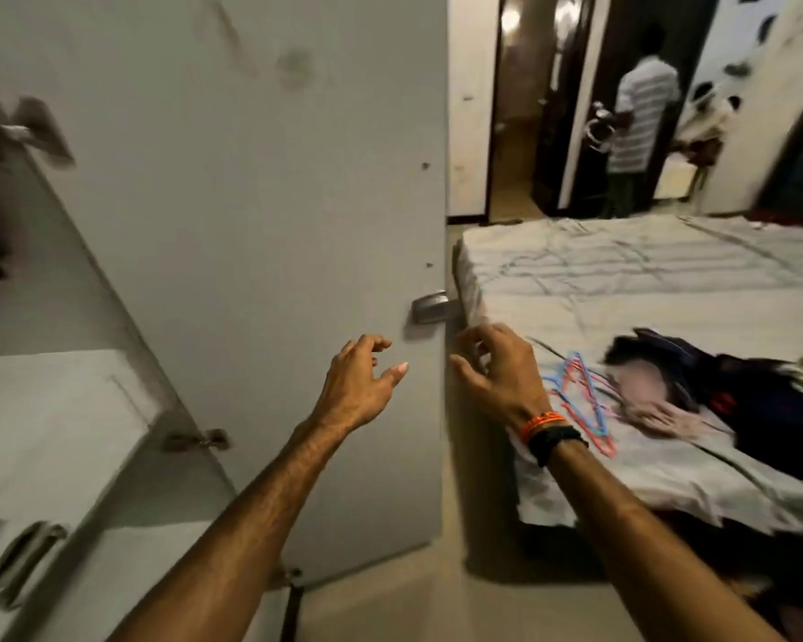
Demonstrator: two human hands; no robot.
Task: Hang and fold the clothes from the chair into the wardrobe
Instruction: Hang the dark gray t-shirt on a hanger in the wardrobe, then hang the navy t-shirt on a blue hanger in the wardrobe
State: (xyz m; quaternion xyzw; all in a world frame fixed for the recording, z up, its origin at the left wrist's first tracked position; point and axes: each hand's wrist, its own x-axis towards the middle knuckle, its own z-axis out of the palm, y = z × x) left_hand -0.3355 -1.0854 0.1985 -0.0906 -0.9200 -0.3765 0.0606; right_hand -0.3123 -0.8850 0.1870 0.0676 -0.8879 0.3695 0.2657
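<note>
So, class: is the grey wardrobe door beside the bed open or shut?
Open. The wardrobe door stands swung out toward the bed, its handle at the free edge, with inner shelves visible left of it.

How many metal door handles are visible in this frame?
2. One handle sits at the open wardrobe door's right edge, just above both hands; another handle is on the lower-left cabinet door. Others may be out of view.
</note>
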